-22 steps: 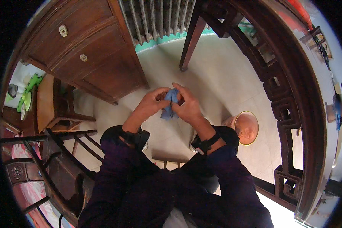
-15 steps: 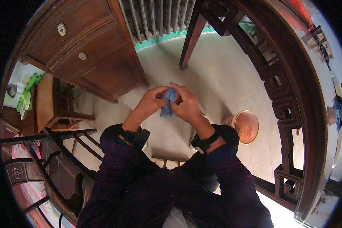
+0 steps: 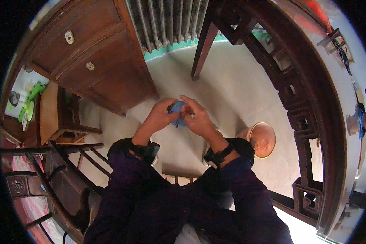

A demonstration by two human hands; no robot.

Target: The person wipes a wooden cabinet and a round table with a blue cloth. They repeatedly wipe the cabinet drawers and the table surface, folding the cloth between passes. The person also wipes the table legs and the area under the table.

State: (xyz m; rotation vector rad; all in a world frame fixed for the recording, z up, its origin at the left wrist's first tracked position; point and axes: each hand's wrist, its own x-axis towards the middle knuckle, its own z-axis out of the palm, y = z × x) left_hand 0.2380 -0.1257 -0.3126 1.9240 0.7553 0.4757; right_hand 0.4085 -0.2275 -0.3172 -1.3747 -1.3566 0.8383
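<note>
A small crumpled blue cloth (image 3: 176,109) is bunched between my two hands, above the floor in the middle of the view. My left hand (image 3: 162,114) pinches its left side, thumb across the front. On the other side, my right hand (image 3: 197,116) has its thumb and fingers on the cloth, with the index finger raised along the top. The hands almost meet at the fingertips. Whether anything lies inside the cloth is hidden by the fingers.
A pink-orange bin (image 3: 263,140) stands on the floor at the right, beside the dark carved table (image 3: 305,110). Ahead on the left is a wooden cabinet (image 3: 97,61); a radiator (image 3: 166,22) lies beyond. A dark wooden chair (image 3: 65,187) sits at left.
Both hands and the cloth sit slightly lower in the view. My fingers have shifted on the cloth, and less of it shows below them.
</note>
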